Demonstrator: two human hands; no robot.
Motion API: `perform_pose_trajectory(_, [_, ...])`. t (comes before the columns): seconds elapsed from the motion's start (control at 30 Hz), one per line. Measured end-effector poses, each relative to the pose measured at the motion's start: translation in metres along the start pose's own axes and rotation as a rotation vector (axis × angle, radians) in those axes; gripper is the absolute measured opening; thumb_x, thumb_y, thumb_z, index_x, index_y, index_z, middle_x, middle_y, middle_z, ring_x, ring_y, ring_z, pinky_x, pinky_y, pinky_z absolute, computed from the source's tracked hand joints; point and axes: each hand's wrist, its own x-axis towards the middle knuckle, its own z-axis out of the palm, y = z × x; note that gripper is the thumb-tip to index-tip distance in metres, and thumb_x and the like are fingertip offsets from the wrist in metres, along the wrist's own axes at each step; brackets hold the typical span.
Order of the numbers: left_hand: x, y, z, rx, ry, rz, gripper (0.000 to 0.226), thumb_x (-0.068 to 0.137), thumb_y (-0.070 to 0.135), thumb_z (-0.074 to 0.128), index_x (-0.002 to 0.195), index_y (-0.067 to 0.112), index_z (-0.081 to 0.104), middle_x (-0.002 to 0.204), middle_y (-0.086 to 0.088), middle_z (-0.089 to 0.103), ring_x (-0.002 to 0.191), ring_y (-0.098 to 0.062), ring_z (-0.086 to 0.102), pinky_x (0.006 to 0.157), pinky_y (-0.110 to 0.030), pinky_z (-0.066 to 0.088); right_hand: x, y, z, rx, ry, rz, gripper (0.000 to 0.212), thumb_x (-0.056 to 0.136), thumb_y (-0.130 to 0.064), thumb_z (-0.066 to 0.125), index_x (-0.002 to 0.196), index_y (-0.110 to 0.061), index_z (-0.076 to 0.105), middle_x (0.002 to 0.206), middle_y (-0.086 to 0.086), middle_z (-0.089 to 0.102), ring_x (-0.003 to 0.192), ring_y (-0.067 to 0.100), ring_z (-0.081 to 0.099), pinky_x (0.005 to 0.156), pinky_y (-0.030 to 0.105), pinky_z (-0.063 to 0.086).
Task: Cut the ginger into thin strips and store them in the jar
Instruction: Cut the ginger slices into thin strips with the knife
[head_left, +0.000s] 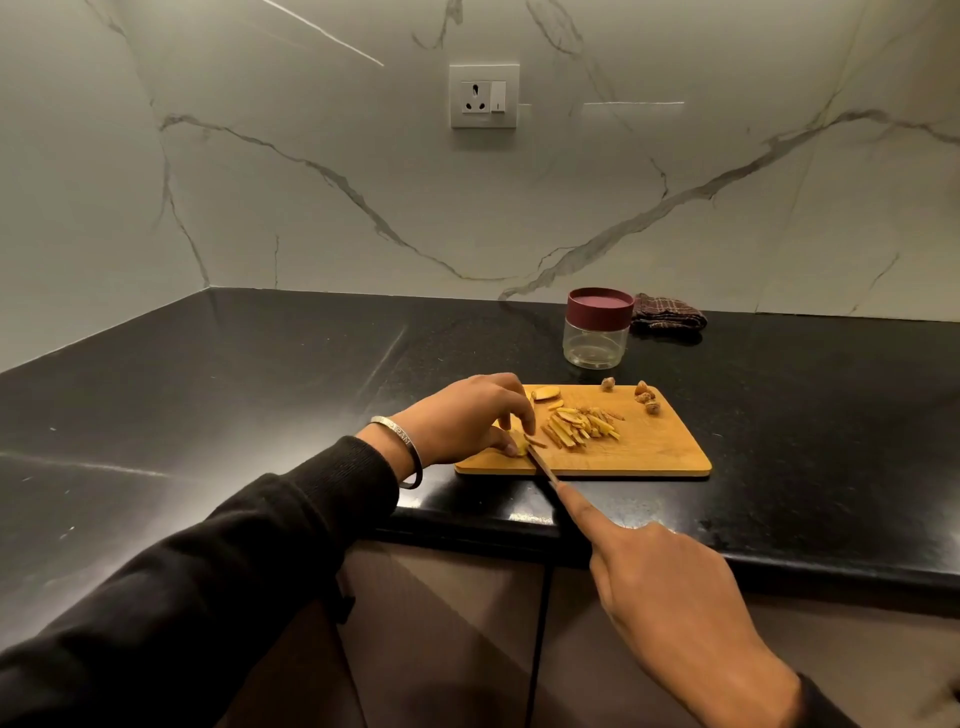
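On the cutting board (644, 452), the left hand (462, 421) pinches a ginger piece (519, 441) while the right hand (670, 587) grips the knife (543, 465), beside the strips (582, 428).

The knife (543, 466) handle is hidden inside the right hand (670, 587), so only the thin blade shows. The left hand (462, 418) covers most of the ginger piece (519, 443) at the cutting board's (649, 457) near-left corner. Both forearms are cut off by the bottom edge, and the bracelet (402, 441) lettering is too small to read.
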Motion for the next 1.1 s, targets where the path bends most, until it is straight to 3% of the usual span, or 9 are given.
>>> perform_pose_trajectory(0.07, [0.000, 0.000, -0.001, 0.012, -0.007, -0.010, 0.024, 0.090, 0.019, 0.072, 0.114, 0.021, 0.071, 0.122, 0.004, 0.058, 0.096, -0.006, 0.053, 0.087, -0.019, 0.048, 0.000, -0.001, 0.000, 0.009, 0.007, 0.000, 0.063, 0.106, -0.036, 0.027, 0.151, -0.054, -0.014, 0.071, -0.005, 0.037, 0.059, 0.013, 0.033, 0.051, 0.031, 0.025])
perform_pose_trajectory(0.3, [0.005, 0.001, -0.003, 0.007, -0.090, 0.006, 0.046, 0.090, 0.012, 0.070, 0.134, 0.024, 0.061, 0.131, 0.007, 0.053, 0.100, -0.005, 0.053, 0.083, -0.010, 0.041, -0.001, 0.000, -0.001, 0.061, 0.005, 0.007, 0.062, 0.106, -0.038, 0.025, 0.151, -0.055, -0.014, 0.073, -0.006, 0.039, 0.059, 0.011, 0.033, 0.058, 0.032, 0.029])
perform_pose_trajectory(0.4, [0.001, 0.000, -0.001, -0.022, 0.025, -0.011, 0.033, 0.087, 0.017, 0.075, 0.118, 0.023, 0.066, 0.113, 0.012, 0.054, 0.093, -0.004, 0.054, 0.079, -0.010, 0.043, 0.001, 0.001, -0.001, 0.120, 0.013, 0.024, 0.059, 0.106, -0.042, 0.025, 0.152, -0.055, -0.010, 0.071, -0.007, 0.040, 0.057, 0.009, 0.033, 0.052, 0.028, 0.026])
perform_pose_trajectory(0.5, [-0.004, -0.002, 0.001, -0.047, 0.083, 0.006, 0.011, 0.086, 0.020, 0.077, 0.096, 0.019, 0.074, 0.101, 0.008, 0.067, 0.089, -0.006, 0.059, 0.084, -0.027, 0.053, 0.005, 0.003, 0.000, 0.191, 0.043, 0.020, 0.059, 0.106, -0.045, 0.026, 0.155, -0.050, -0.006, 0.069, -0.007, 0.048, 0.057, 0.010, 0.043, 0.046, 0.025, 0.025])
perform_pose_trajectory(0.57, [-0.006, -0.002, 0.000, -0.053, 0.088, 0.004, 0.005, 0.086, 0.022, 0.077, 0.091, 0.020, 0.077, 0.095, 0.009, 0.070, 0.086, -0.004, 0.061, 0.084, -0.029, 0.054, 0.010, 0.001, -0.002, 0.214, 0.059, 0.008, 0.059, 0.106, -0.044, 0.028, 0.156, -0.047, -0.003, 0.067, -0.006, 0.049, 0.059, 0.011, 0.047, 0.046, 0.025, 0.026])
perform_pose_trajectory(0.87, [-0.001, 0.001, -0.007, 0.010, 0.065, 0.006, 0.009, 0.086, 0.024, 0.077, 0.094, 0.025, 0.079, 0.093, 0.011, 0.074, 0.085, -0.003, 0.065, 0.084, -0.029, 0.056, 0.043, -0.015, 0.000, 0.233, 0.036, -0.062, 0.054, 0.107, -0.039, 0.032, 0.158, -0.039, 0.015, 0.076, -0.009, 0.051, 0.066, 0.007, 0.047, 0.050, 0.022, 0.029])
perform_pose_trajectory(1.1, [0.003, 0.003, -0.010, 0.062, 0.048, 0.005, 0.010, 0.085, 0.027, 0.077, 0.095, 0.025, 0.079, 0.091, 0.011, 0.075, 0.082, -0.003, 0.067, 0.082, -0.029, 0.057, 0.055, -0.019, 0.001, 0.236, 0.007, -0.073, 0.055, 0.107, -0.039, 0.033, 0.158, -0.037, 0.014, 0.080, -0.010, 0.050, 0.074, 0.006, 0.049, 0.059, 0.024, 0.036])
